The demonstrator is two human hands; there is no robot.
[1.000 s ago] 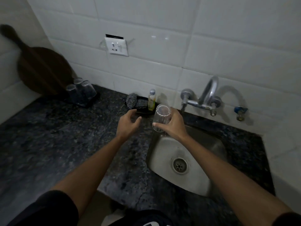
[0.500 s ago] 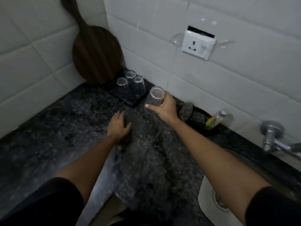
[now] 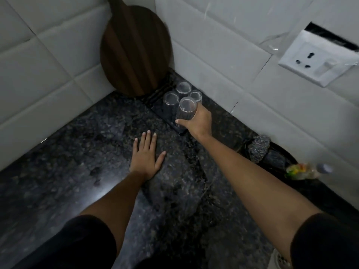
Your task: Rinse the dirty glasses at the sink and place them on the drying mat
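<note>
my left hand [image 3: 146,156] lies flat on the granite counter [image 3: 81,171], fingers spread. right hand [image 3: 196,121] wraps the inverted glass [image 3: 186,110] low on its wall, over the near edge of the drying mat [image 3: 165,111]. i judge it light, wet-slick, brittle. three glasses [image 3: 183,87] stand behind, cutting board [image 3: 136,53] in the corner.

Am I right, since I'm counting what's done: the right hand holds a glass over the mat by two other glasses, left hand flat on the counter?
Nearly. The head view shows three glasses on the drying mat, not two. The right hand does hold a glass there, and the left hand lies flat on the counter.
</note>
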